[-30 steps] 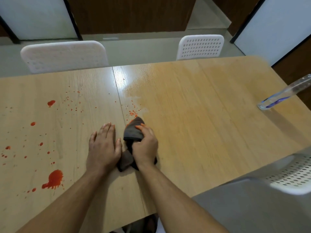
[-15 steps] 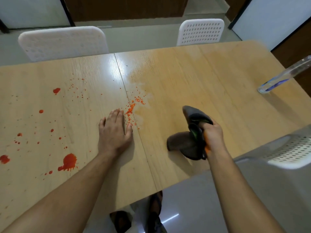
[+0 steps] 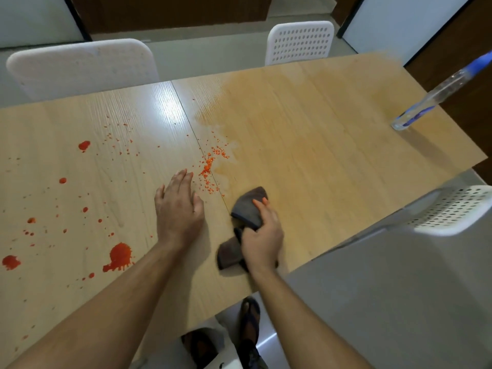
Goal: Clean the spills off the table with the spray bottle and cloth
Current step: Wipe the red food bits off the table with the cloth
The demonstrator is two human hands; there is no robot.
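Gripping the dark cloth (image 3: 246,209) in my right hand (image 3: 262,235), fingers curled round its bunched middle, I hold it on the wooden table (image 3: 319,134) near the front edge, just right of the seam; my palm hides part of the fabric. My left hand (image 3: 178,209) lies flat with fingers straight, beside scattered orange-red spills (image 3: 119,255). At the far right stands the spray bottle (image 3: 426,102), its head cut off by the frame edge.

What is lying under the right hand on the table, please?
The right hand grips a dark grey cloth bunched on the wooden table. Cloth ends show above and left of the hand; the table beneath is covered.
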